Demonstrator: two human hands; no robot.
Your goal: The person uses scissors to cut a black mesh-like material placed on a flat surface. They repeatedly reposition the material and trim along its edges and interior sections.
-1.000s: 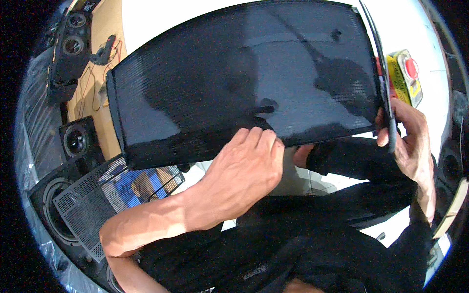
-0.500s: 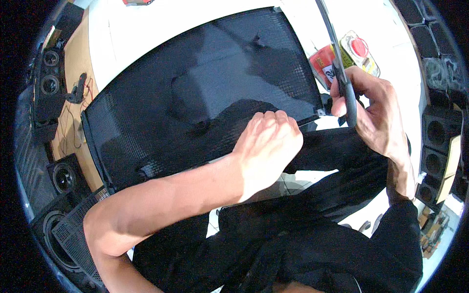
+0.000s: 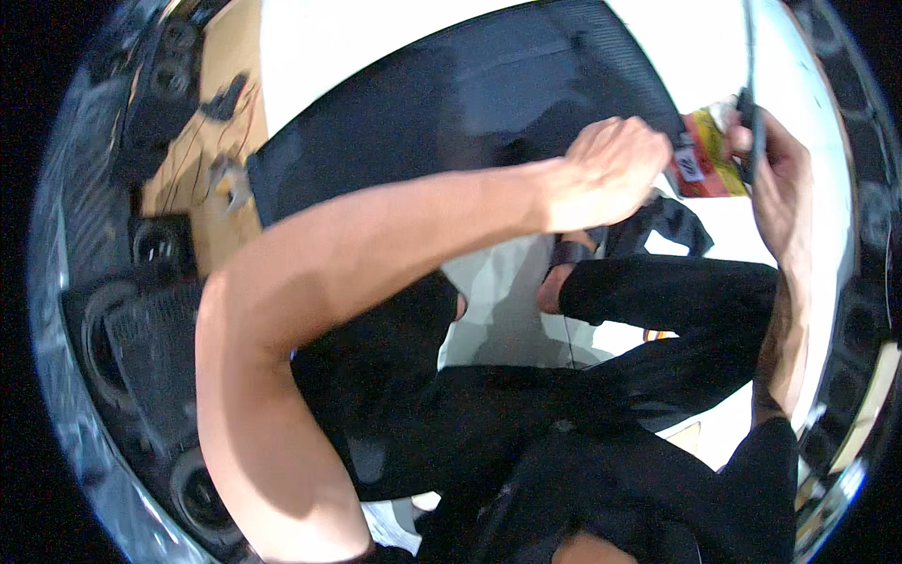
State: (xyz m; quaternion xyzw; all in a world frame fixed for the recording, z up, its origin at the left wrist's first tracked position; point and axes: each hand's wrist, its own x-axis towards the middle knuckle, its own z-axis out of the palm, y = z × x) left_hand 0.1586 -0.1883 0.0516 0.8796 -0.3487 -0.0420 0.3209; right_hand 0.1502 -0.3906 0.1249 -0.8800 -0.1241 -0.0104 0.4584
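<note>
A large black mesh panel (image 3: 404, 122), like a speaker grille with thin dark cloth over it, lies on the white floor ahead of me. My left hand (image 3: 615, 174) is closed in a fist at its near right corner; whatever the fingers hold is hidden beneath it. Crumpled black cloth (image 3: 672, 224) lies just below that hand. Off to the right, my right hand (image 3: 785, 179) grips long-bladed scissors (image 3: 749, 94), seen edge-on and pointing away from me. A red and yellow container (image 3: 707, 160) stands between the two hands, partly behind the right one.
Speaker boxes (image 3: 160, 244) line the left side beside a wooden board (image 3: 225, 122) with loose wires and a dark tool on it. A loose metal grille (image 3: 155, 357) leans at lower left. More dark boxes (image 3: 850, 282) stand along the right. My legs are bent below the panel.
The view has shifted, with the panel now higher in it. My left fist has moved rightward along the near edge to the corner. The right hand, still holding the scissors, has moved farther right.
</note>
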